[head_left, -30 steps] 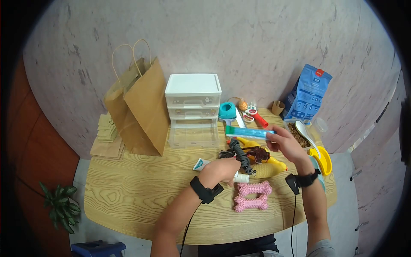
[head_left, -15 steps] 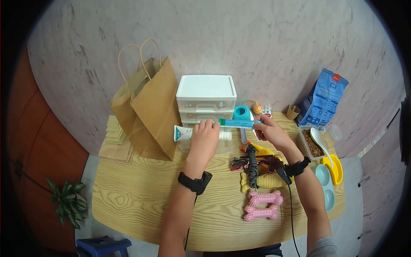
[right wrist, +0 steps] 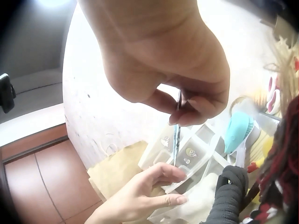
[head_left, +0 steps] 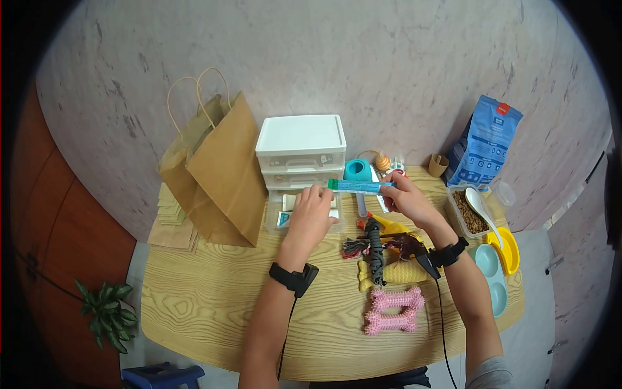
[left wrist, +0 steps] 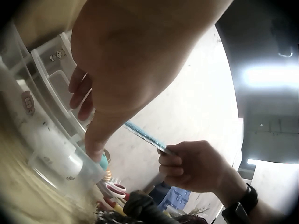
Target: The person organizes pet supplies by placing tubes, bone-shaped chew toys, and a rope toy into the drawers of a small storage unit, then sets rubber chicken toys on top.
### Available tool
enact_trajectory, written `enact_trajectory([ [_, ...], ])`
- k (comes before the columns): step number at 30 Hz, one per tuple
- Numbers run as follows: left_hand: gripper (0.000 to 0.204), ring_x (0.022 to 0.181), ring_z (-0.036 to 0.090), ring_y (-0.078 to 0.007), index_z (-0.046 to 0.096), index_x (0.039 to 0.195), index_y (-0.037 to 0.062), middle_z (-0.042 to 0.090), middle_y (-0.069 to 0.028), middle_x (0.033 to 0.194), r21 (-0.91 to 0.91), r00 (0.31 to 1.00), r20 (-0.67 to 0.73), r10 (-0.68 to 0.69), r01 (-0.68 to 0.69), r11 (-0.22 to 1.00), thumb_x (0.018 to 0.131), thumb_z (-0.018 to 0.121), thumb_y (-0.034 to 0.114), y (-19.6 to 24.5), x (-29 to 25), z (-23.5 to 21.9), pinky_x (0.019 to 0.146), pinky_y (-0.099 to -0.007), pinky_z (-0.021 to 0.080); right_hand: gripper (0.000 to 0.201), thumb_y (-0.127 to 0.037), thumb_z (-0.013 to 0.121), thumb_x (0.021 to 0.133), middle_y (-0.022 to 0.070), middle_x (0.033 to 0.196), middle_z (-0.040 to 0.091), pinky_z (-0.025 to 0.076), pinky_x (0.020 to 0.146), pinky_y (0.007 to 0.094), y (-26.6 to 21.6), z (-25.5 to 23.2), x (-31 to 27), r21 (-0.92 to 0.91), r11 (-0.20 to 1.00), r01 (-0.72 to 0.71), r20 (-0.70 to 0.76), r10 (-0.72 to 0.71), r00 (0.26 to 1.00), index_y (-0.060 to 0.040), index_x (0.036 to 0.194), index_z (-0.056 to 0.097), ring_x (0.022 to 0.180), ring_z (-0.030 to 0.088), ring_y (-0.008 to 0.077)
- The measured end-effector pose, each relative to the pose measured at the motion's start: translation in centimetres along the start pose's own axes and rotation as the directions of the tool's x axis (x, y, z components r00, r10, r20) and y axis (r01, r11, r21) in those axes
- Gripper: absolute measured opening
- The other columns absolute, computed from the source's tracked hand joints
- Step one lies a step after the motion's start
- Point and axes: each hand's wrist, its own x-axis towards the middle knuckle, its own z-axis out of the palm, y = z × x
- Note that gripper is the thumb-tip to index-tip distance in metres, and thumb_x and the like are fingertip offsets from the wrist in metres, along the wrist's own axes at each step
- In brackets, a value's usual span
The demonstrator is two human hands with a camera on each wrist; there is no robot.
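My right hand (head_left: 414,204) pinches one end of a slim blue-green packet (head_left: 359,187), held level in front of the white drawer unit (head_left: 301,134). Near the packet's green end, my left hand (head_left: 311,217) hovers over the pulled-out bottom drawer (head_left: 271,225). A white tube (head_left: 283,219) lies in that drawer, partly hidden by the left hand; the left wrist view shows the tube (left wrist: 58,156) through the clear wall. In the right wrist view the left hand (right wrist: 145,196) has thumb and fingers apart with nothing between them.
A paper bag (head_left: 223,175) stands left of the drawers. Rope toys (head_left: 376,253), a yellow toy (head_left: 405,272) and pink bone toys (head_left: 393,310) lie in front. At the right are a kibble box (head_left: 470,217), a blue food bag (head_left: 486,146), a yellow bowl (head_left: 510,253) and a teal dish (head_left: 497,295).
My left hand rose from the table with the white tube to the bottom drawer and let go of it there. My right hand has moved left with the packet since the earliest frame.
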Motion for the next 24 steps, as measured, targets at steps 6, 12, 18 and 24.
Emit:
enact_trajectory([
  [6, 0.034, 0.102, 0.062, -0.0334, 0.068, 0.099, 0.0036, 0.066, -0.0145, 0.104, 0.138, 0.928, 0.28, -0.246, 0.215, 0.967, 0.078, 0.079, 0.027, -1.4, -1.0, -2.0, 0.092, -0.0453, 0.048, 0.015, -0.017, 0.053, 0.098, 0.0043, 0.076, 0.059, 0.046, 0.065, 0.0291, -0.6, 0.5, 0.3, -0.06, 0.998, 0.003, 0.035, -0.001, 0.999, -0.0018, 0.1, 0.055, 0.069, 0.056, 0.0127],
  [12, 0.018, 0.101, 0.063, -0.0331, 0.071, 0.091, 0.0055, 0.068, -0.0151, 0.103, 0.2, 0.939, 0.187, -0.287, 0.25, 0.948, 0.084, 0.07, 0.022, -2.8, -1.0, -3.3, 0.091, -0.0452, 0.048, 0.022, -0.021, 0.056, 0.096, 0.0099, 0.078, 0.064, 0.049, 0.068, 0.0333, 0.9, 3.6, 2.4, -0.231, 0.971, 0.066, 0.098, -0.044, 0.994, -0.0013, 0.105, 0.057, 0.072, 0.062, 0.017],
  [18, 0.022, 0.104, 0.063, -0.0327, 0.072, 0.097, 0.0024, 0.069, -0.0166, 0.103, 0.311, 0.901, 0.151, -0.406, 0.346, 0.885, 0.083, 0.064, 0.017, -3.1, -1.4, -4.8, 0.093, -0.0437, 0.048, 0.032, -0.026, 0.06, 0.095, 0.0236, 0.091, 0.068, 0.051, 0.08, 0.0458, 1.6, 7.8, 4.4, -0.495, 0.808, 0.318, 0.147, -0.283, 0.948, 0.0012, 0.111, 0.056, 0.09, 0.067, 0.0371],
  [24, 0.028, 0.098, 0.068, -0.037, 0.072, 0.097, -0.0002, 0.072, -0.0209, 0.1, 0.235, 0.826, 0.319, -0.466, 0.407, 0.883, 0.084, 0.067, 0.024, -2.9, -1.2, -5.5, 0.086, -0.0464, 0.054, 0.037, -0.032, 0.068, 0.09, 0.0247, 0.094, 0.069, 0.053, 0.082, 0.0434, 2.5, 8.6, 4.5, -0.709, 0.579, 0.403, 0.202, -0.38, 0.903, 0.0004, 0.107, 0.06, 0.091, 0.068, 0.0372],
])
